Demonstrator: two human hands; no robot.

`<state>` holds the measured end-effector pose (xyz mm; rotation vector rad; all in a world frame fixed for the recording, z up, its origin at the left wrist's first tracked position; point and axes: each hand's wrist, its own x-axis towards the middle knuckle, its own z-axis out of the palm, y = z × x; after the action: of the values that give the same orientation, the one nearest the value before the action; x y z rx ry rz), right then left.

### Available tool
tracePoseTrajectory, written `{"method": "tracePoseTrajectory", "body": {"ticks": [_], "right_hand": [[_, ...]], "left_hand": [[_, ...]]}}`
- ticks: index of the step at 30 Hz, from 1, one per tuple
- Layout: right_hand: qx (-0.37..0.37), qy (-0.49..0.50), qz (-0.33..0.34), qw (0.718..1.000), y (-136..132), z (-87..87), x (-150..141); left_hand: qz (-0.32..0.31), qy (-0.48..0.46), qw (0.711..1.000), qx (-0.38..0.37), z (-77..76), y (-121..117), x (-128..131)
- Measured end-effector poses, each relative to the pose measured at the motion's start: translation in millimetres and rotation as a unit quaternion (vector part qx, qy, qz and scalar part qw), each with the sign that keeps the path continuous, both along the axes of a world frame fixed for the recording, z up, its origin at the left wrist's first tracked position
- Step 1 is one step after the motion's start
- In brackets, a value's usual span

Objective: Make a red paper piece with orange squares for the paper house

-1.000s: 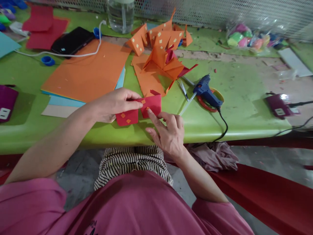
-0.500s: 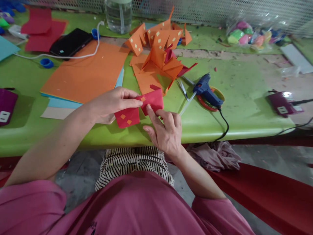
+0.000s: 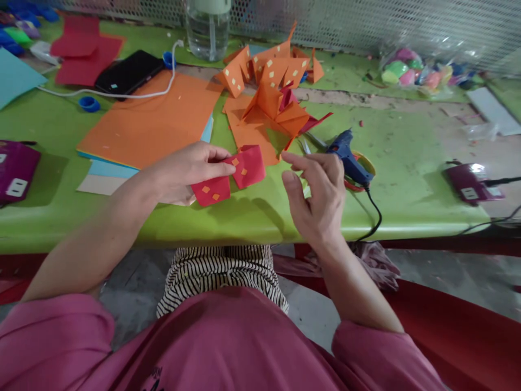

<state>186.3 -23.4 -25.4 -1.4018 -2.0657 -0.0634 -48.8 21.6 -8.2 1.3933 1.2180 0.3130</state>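
Note:
My left hand [image 3: 195, 165] pinches a folded piece of red paper [image 3: 255, 169] between thumb and fingers, just above the table. Small orange diamonds dot the paper, some on its left panel and some on its right. To the right of it, apart from the paper, my right hand [image 3: 319, 190] is raised with forefinger stretched out and thumb apart; I see nothing held in it. Behind that hand lies a blue glue gun [image 3: 345, 155], partly covered by the fingers, with scissors [image 3: 305, 145] beside it.
Orange folded paper shapes [image 3: 274, 106] stand at the back. Orange sheets [image 3: 154, 119] lie left under a white cable, near a black phone [image 3: 129, 73]. A water bottle [image 3: 208, 32] stands behind. Purple boxes [image 3: 472, 182] sit near both ends of the green table [image 3: 415, 179].
My right hand has lifted off the red paper and moved right, toward the glue gun. Another orange diamond now shows where its fingertip pressed. My left hand keeps its hold.

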Motion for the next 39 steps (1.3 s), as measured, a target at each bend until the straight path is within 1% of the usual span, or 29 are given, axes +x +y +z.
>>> {"method": "tracePoseTrajectory", "body": {"ticks": [3, 6, 9, 11, 13, 16, 19, 21, 23, 24, 25, 27, 28, 29, 30, 32, 33, 36, 39], "right_hand": [[-0.041, -0.068, 0.008, 0.997, 38, 15.0, -1], [-0.095, -0.104, 0.040, 0.989, 83, 18.9, -17], [-0.123, -0.119, 0.061, 0.983, 122, 11.7, -41], [-0.144, -0.135, 0.064, 0.978, 141, 3.6, -55], [-0.171, -0.156, 0.071, 0.970, 153, -4.4, -63], [-0.203, -0.181, 0.071, 0.960, 163, -12.1, -66], [-0.203, -0.185, 0.059, 0.960, 165, -8.9, -57], [-0.196, -0.166, 0.061, 0.965, 159, 0.5, -44], [-0.170, -0.141, 0.054, 0.974, 147, 13.1, -21], [-0.141, -0.139, 0.036, 0.980, 139, 18.9, -5], [-0.120, -0.147, 0.001, 0.982, 130, 23.6, 13], [-0.108, -0.189, -0.084, 0.972, 112, 27.7, 52], [-0.120, -0.205, -0.133, 0.962, 104, 26.9, 72], [-0.154, -0.214, -0.163, 0.951, 97, 24.4, 90], [-0.197, -0.218, -0.165, 0.942, 91, 20.7, 105], [-0.242, -0.217, -0.149, 0.934, 83, 11.6, 128], [-0.249, -0.213, -0.138, 0.935, 80, 7.2, 135], [-0.224, -0.185, -0.113, 0.950, 77, -2.5, 144], [-0.209, -0.163, -0.119, 0.957, 75, -2.6, 143]], "left_hand": [[-0.069, 0.029, 0.996, 0.045, -1.5, 2, -3], [-0.128, 0.060, 0.985, 0.103, -6.0, 6, -3], [-0.158, 0.087, 0.972, 0.152, -8.3, 10, -2], [-0.161, 0.089, 0.969, 0.163, -7.3, 10, -1], [-0.155, 0.087, 0.973, 0.150, -5.5, 9, -1], [-0.154, 0.075, 0.976, 0.138, -5.0, 8, -1], [-0.161, 0.067, 0.974, 0.147, -7.3, 8, -3], [-0.158, 0.067, 0.974, 0.147, -7.8, 9, -4], [-0.144, 0.067, 0.978, 0.135, -6.1, 9, -5], [-0.133, 0.067, 0.982, 0.121, -4.4, 9, -6], [-0.122, 0.066, 0.985, 0.102, -2.4, 9, -7], [-0.105, 0.058, 0.991, 0.062, 1.5, 8, -7], [-0.099, 0.048, 0.993, 0.043, 3.0, 7, -8], [-0.094, 0.033, 0.995, 0.029, 4.0, 6, -8], [-0.089, 0.016, 0.996, 0.020, 4.3, 5, -9], [-0.072, -0.016, 0.997, 0.014, 3.0, 4, -10], [-0.064, -0.023, 0.998, 0.018, 1.6, 3, -10], [-0.039, -0.014, 0.999, 0.033, -3.6, 3, -12], [-0.029, 0.005, 0.998, 0.053, -6.9, 7, -14]]}}
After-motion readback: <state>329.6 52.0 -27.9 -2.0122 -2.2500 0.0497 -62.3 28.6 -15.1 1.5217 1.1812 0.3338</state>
